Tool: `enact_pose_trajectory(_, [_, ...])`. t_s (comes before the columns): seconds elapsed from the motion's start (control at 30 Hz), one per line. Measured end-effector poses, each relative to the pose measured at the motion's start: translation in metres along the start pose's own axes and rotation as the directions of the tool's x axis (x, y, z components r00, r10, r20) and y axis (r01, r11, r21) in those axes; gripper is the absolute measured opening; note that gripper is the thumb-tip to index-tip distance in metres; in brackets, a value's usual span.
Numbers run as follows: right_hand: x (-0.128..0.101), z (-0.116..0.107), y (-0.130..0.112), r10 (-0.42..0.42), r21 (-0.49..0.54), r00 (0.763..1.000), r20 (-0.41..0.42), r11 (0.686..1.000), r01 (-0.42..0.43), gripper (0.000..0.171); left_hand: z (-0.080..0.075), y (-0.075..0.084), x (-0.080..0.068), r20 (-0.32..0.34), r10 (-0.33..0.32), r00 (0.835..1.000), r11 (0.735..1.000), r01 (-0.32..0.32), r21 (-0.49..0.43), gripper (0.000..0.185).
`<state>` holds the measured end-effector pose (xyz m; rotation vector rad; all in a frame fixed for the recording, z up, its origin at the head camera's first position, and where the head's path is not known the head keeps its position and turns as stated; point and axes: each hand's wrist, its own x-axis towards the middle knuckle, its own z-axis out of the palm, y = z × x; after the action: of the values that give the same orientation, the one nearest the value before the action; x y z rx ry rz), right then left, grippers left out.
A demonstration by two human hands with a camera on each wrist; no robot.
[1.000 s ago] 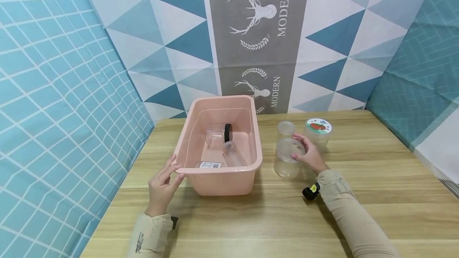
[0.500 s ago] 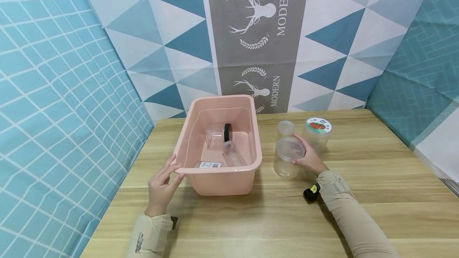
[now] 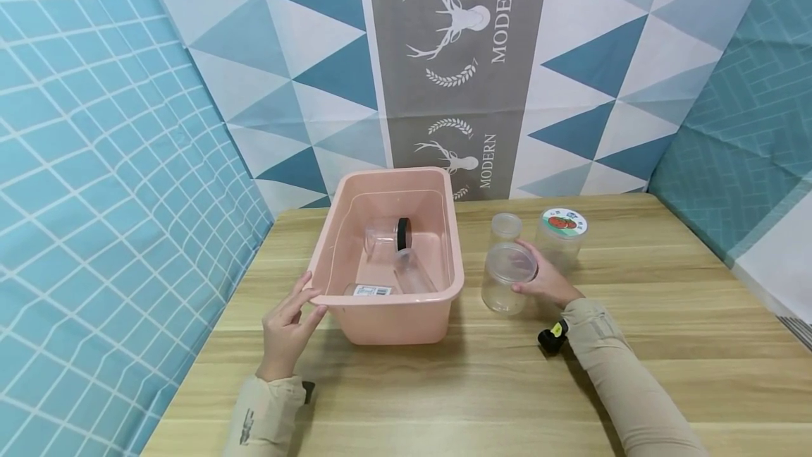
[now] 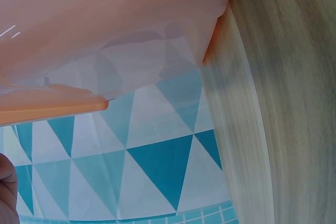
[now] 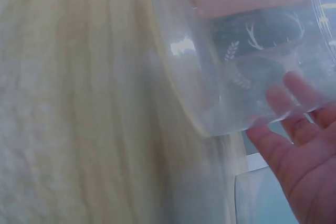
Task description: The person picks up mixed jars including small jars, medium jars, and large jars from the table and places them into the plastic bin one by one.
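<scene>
In the head view my left hand (image 3: 287, 330) holds the rim at the near left corner of a pink plastic tub (image 3: 393, 323). Inside the tub lie a clear jar with a black lid (image 3: 402, 235), a clear narrow container (image 3: 414, 273) and a clear container with a white barcode label (image 3: 372, 290). To the tub's right, my right hand (image 3: 544, 279) grips a wide clear lidded jar (image 3: 505, 291) from its right side. The right wrist view has the fingers (image 5: 270, 145) against that jar's clear wall (image 5: 252, 66); it stands upright at the table.
Just behind the held jar stands a small clear jar (image 3: 505, 226). Another clear jar with a printed red and green lid (image 3: 563, 223) is further right, behind my right hand. Everything rests on a wood-grain table (image 3: 406, 400), backed by patterned cloth (image 3: 330, 41).
The wide clear jar has shifted slightly left, with my right hand's fingers and thumb closer round it. My left hand and the tub stay where they were.
</scene>
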<state>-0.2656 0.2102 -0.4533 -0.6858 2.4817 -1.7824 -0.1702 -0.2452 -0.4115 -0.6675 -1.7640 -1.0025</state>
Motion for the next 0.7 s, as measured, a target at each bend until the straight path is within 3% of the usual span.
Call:
enact_pose_trajectory(0.33, [0.0007,-0.0016,0.0001,0.003,0.048,0.997,0.081,0.999,-0.007,0.098,-0.0011,0.0042,0.0018,0.016,-0.048,0.999,0.999,0.048,0.022,0.051])
enact_pose_trajectory(0.6, [0.0012,0.0006,-0.0012,-0.002,0.033,0.997,0.076,0.999,0.0,0.092,0.0012,-0.0015,0.0002,-0.004,0.014,1.0,1.0,-0.014,0.007,0.052])
enact_pose_trajectory(0.7, [0.0014,0.0011,-0.0016,-0.008,0.034,0.997,0.071,0.999,0.006,0.09,0.0006,0.0008,0.0013,0.0,0.001,1.0,1.0,-0.001,0.014,0.051])
